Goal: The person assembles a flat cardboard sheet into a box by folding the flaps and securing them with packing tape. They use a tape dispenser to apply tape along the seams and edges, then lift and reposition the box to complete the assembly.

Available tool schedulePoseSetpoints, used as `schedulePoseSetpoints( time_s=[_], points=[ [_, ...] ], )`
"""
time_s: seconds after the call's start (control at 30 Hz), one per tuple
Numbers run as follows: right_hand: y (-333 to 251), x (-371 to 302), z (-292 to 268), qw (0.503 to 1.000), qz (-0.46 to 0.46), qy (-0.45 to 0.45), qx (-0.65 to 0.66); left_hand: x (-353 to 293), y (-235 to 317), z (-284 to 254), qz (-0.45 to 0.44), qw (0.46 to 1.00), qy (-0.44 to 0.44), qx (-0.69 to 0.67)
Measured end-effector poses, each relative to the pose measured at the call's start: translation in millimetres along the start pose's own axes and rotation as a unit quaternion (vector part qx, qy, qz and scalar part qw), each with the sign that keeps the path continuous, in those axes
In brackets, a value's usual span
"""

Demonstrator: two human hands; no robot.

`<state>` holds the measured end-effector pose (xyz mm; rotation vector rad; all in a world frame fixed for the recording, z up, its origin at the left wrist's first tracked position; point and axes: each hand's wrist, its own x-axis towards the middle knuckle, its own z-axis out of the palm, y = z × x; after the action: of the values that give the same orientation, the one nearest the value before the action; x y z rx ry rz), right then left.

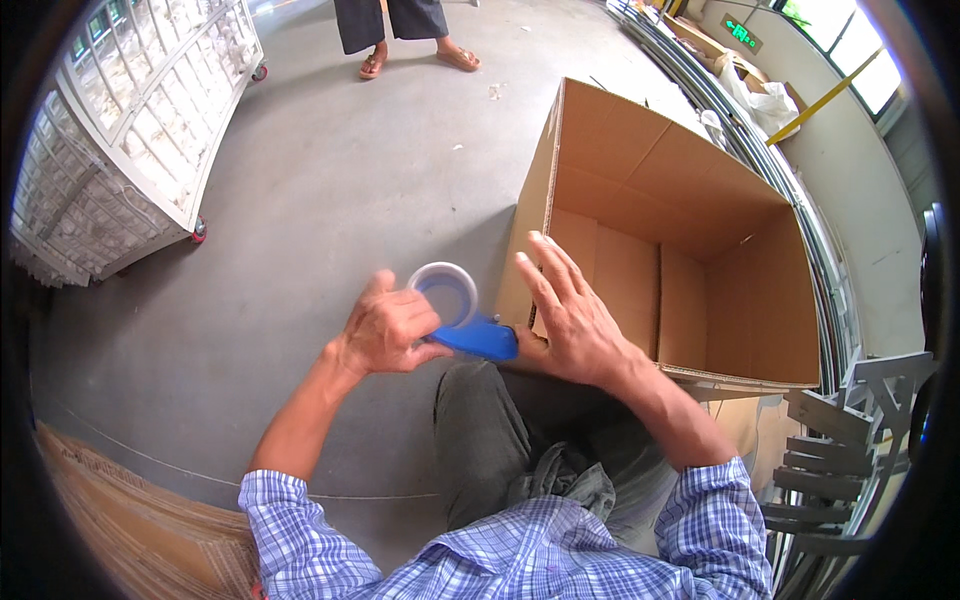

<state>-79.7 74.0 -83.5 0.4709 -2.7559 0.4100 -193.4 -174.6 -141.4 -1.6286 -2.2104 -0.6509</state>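
A roll of tape (470,290), pale-rimmed and round, is in my left hand (390,325), whose fingers are closed at its near left side. From the roll's lower edge a bright blue piece (480,341) reaches right to the cardboard box; blur hides whether it is a strip of tape or part of a dispenser. My right hand (580,325) is open, its fingers stretched up beside the box's near left corner. Its thumb is at the blue piece's end. The large brown cardboard box (680,145) has its top open, and its inside walls and bottom flaps show.
A white wheeled cage cart (150,125) filled with pale material stands at the far left. Another person's sandalled feet (455,58) are at the far side. Long metal bars (740,165) lie along the right wall. Grey slatted racks (835,460) and flat cardboard (150,520) flank me.
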Motion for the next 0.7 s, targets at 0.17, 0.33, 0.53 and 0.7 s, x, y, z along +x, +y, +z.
schedulePoseSetpoints(
  time_s=[0.17, 0.33, 0.53, 0.7],
  points=[
    [-42.5, -13.3, 16.5, 0.966, 0.252, -0.036, -0.036, 16.3, -24.4, 7.4, 0.048, 0.996, -0.065, -0.037],
    [-44.4, -9.0, 27.7, 0.942, 0.323, -0.019, -0.086, 17.2, -22.5, 10.9, 0.04, 0.997, -0.033, -0.063],
    [-31.2, -63.9, -2.8, 0.96, 0.253, -0.02, -0.117, 29.7, 32.5, 26.4, 0.098, 0.993, -0.035, -0.056],
    [-18.8, -192.7, -105.2, 0.947, 0.298, -0.12, -0.023, 58.9, 181.5, 101.7, 0.224, 0.96, 0.034, -0.164]
  ],
)
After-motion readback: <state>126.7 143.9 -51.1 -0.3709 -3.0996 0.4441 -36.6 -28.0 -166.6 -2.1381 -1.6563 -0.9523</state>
